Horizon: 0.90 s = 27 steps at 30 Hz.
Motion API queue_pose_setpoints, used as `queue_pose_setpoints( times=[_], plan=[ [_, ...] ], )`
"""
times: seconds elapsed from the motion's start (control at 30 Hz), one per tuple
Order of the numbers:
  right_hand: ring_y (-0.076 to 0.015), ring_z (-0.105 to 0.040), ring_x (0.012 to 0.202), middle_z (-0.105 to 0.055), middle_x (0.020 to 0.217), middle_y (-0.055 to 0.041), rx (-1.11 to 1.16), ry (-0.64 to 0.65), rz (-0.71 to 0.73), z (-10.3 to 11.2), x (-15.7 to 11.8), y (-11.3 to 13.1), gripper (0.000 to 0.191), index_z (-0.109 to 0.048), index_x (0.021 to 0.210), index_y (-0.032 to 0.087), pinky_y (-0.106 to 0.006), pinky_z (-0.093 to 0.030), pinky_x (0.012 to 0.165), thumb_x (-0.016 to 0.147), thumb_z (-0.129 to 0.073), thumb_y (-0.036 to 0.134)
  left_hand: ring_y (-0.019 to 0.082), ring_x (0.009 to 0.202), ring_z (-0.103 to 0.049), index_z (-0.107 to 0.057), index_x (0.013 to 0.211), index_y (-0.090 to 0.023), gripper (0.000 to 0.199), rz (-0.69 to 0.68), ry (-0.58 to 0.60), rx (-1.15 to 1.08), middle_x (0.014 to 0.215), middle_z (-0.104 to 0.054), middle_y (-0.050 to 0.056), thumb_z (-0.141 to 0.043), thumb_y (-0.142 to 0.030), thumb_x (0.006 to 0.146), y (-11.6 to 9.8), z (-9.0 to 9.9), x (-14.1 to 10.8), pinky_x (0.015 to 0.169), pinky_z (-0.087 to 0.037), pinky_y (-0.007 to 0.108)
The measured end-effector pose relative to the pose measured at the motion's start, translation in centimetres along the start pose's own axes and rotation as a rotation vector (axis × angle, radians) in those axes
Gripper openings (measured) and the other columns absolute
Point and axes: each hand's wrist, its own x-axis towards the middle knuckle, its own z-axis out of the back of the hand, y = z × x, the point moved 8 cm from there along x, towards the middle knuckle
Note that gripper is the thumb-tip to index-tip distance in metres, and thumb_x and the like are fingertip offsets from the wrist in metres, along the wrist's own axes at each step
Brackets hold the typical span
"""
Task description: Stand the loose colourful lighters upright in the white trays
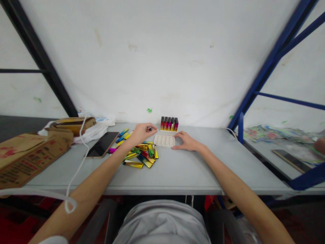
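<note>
While left hand (141, 133) pinches what looks like a black-topped lighter (150, 128), spread right hand (187, 141), nearer, touches white rectangular pocketed tray (164, 141) lying crosswise between.

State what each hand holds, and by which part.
The left hand holds what looks like a lighter, its dark end showing, the rest hidden. The right hand is at the right edge of the white tray; gripping is unclear.
</note>
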Motion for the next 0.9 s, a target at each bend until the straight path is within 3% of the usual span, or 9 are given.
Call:
queue_pose_setpoints(
  times=[0.2,0.27,0.37,0.5,0.63,0.73,0.9],
  plan=[
    [-0.0324,-0.057,0.124,-0.059,0.130,-0.0178,-0.019,-0.029,0.028,-0.4,0.2,0.0,0.069,-0.064,0.129,0.016,-0.051,-0.044,0.111,0.078,-0.082,0.058,0.018,0.071,-0.061,-0.066,0.080,-0.017,0.043,0.041,-0.023,-0.134,0.074,-0.069,0.005,-0.055,-0.057,0.090,-0.1,-1.3,0.2,0.068,-0.049,0.029],
    [-0.0321,-0.057,0.123,-0.059,0.130,-0.0181,-0.023,-0.023,0.037,-0.5,0.2,0.0,0.069,-0.063,0.130,0.015,-0.051,-0.044,0.111,0.078,-0.082,0.058,0.018,0.072,-0.062,-0.060,0.078,-0.018,0.045,0.048,0.055,-0.242,0.076,-0.069,0.006,-0.050,-0.059,0.093,-0.6,-2.2,-0.1,0.069,-0.051,0.029],
    [-0.0317,-0.058,0.122,-0.059,0.130,-0.0175,-0.033,-0.018,0.041,-0.5,0.3,-0.1,0.068,-0.063,0.130,0.016,-0.052,-0.044,0.111,0.079,-0.081,0.058,0.014,0.057,-0.057,-0.050,0.077,-0.021,0.047,0.083,0.217,-0.499,0.064,-0.058,-0.001,-0.052,-0.066,0.091,-1.7,-4.2,-0.8,0.059,-0.050,0.027],
    [-0.0311,-0.058,0.122,-0.060,0.128,-0.0171,-0.042,-0.014,0.044,-0.5,0.3,0.0,0.068,-0.063,0.129,0.016,-0.051,-0.045,0.110,0.079,-0.082,0.057,0.008,0.042,-0.034,-0.041,0.076,-0.023,0.052,0.277,0.262,-0.802,0.055,-0.032,-0.010,-0.059,-0.071,0.084,-1.6,-5.8,-1.2,0.042,-0.033,0.021],
    [-0.0317,-0.058,0.121,-0.060,0.128,-0.0193,-0.050,-0.010,0.051,-0.5,0.4,0.1,0.070,-0.063,0.129,0.012,-0.049,-0.045,0.110,0.079,-0.082,0.057,0.007,0.038,-0.017,-0.039,0.069,-0.023,0.053,0.504,0.289,-0.954,0.051,-0.019,-0.010,-0.031,-0.068,0.094,-0.7,-6.4,-1.5,0.038,-0.015,0.020],
    [-0.0317,-0.057,0.122,-0.060,0.129,-0.0198,-0.053,-0.011,0.047,-0.5,0.4,0.0,0.071,-0.063,0.129,0.011,-0.049,-0.045,0.111,0.079,-0.082,0.057,0.008,0.037,-0.011,-0.034,0.064,-0.023,0.045,0.518,0.270,-0.955,0.048,-0.016,-0.009,-0.026,-0.054,0.095,-0.5,-5.7,-1.5,0.038,-0.009,0.021],
    [-0.0319,-0.058,0.122,-0.060,0.129,-0.0181,-0.037,-0.005,0.028,-0.6,0.5,-0.3,0.070,-0.064,0.129,0.015,-0.051,-0.045,0.110,0.077,-0.083,0.058,0.008,0.037,-0.011,-0.031,0.062,-0.024,0.036,0.509,0.180,-0.818,0.047,-0.018,-0.007,-0.036,-0.046,0.089,-0.4,-5.0,-1.6,0.040,-0.006,0.022]
  ],
)
